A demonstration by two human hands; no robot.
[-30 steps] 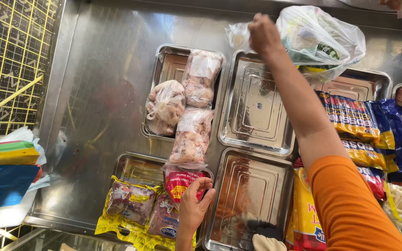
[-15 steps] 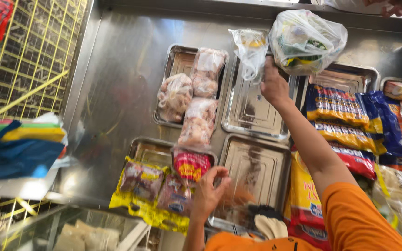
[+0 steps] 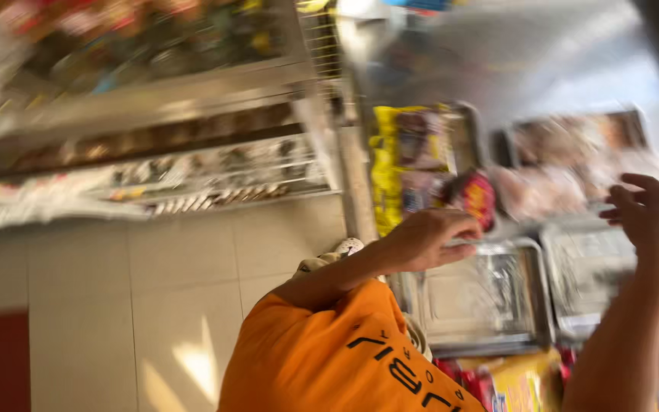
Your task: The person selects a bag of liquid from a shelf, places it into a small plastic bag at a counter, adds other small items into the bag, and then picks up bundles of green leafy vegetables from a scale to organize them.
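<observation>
Orange-sleeved left hand (image 3: 429, 238) hovered over an empty steel tray (image 3: 482, 294), fingers loosely curled, gripping nothing that could be made out through the blur. Right hand (image 3: 650, 214) was raised above a second empty tray (image 3: 585, 267), its grip open and empty. Yellow packets (image 3: 402, 164) and pale bagged meat (image 3: 566, 172) already filled the trays beyond on the steel surface (image 3: 497, 61); both nearer trays remained unfilled.

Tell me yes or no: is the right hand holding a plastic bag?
No. The right hand is raised with its fingers spread and nothing in it, above the metal trays.
</observation>
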